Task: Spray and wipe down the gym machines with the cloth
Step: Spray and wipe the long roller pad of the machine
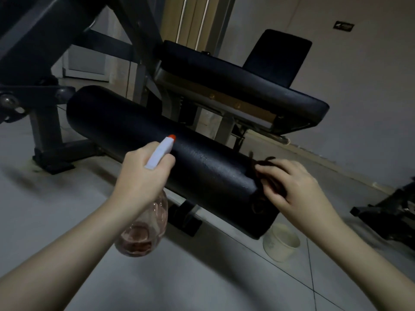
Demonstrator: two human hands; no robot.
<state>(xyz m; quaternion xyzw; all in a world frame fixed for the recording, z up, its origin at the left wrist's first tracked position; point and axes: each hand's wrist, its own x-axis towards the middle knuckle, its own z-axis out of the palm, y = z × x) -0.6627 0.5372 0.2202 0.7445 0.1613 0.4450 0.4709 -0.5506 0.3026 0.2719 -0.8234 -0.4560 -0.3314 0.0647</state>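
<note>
**Gym machine** [139, 30], dark steel, filled the view from 9 to 2 o'clock, with its seat pad [235, 79] at 1 o'clock.

**Roller pad** [139, 129], black, ran across the centre from 10 to 4 o'clock. Its textured skin looked firm enough to take wiping pressure.

**Spray bottle** [143, 234], at 7 o'clock, was clear and part-filled with pinkish liquid. It was judged light and smooth-walled, best taken at the neck under the white trigger head. The orange nozzle pointed at the roller pad. The left grip [139, 173] was closed round that neck, fingers curled.

**Cloth** [258, 163], at 3 o'clock, was dark, soft and limp, bunched against the roller pad's near end. It was judged best held as a wad under the palm. The right grip [292, 185] pressed it there, fingers bent over its folds.

**Cup** [280, 241], pale, stood on the floor [202, 277] at 5 o'clock.
</note>
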